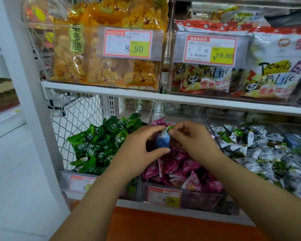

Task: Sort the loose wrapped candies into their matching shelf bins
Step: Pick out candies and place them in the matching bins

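Note:
Both my hands hover over the middle bin (189, 197), which is full of pink wrapped candies (177, 166). My left hand (141, 146) curls round a blue-and-white wrapped candy (162, 141), thumb under it. My right hand (195, 138) pinches the green-tipped top end of that same candy wrapper. The bin to the left holds green wrapped candies (101, 141). Blue-white wrapped candies with green ends (261, 150) fill the bin on the right.
A clear divider (211, 129) separates the pink and white bins. Price tags (164, 197) hang on the bin fronts. The upper shelf (163, 96) carries bins of orange snack packs (102, 54) and white chip bags (271, 75). A wire mesh side panel (76, 115) and white post (24, 101) stand left.

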